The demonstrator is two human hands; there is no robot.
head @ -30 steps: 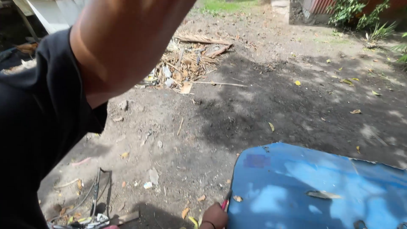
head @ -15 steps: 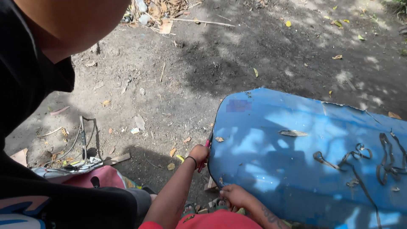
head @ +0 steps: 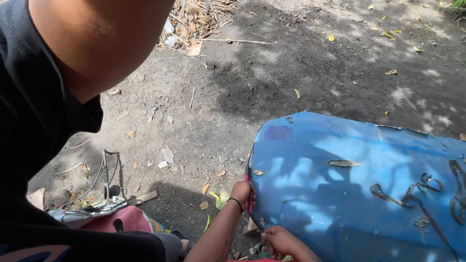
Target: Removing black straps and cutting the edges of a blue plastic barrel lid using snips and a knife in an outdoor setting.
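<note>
Our right hand sits at the blue panel's near edge, fingers curled, on what we cannot tell. Our left hand has its fingers clamped on the panel's left edge. The panel lies on the dirt. It looks thin, stiff and sharp-edged, best gripped at the rim. Straps lie on the panel, and its right end is cut off.

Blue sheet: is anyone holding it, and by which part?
Yes. Another person's hand grips the blue sheet by its left edge, with something pink there. A second hand is at the lower edge; its grip cannot be told.
</note>
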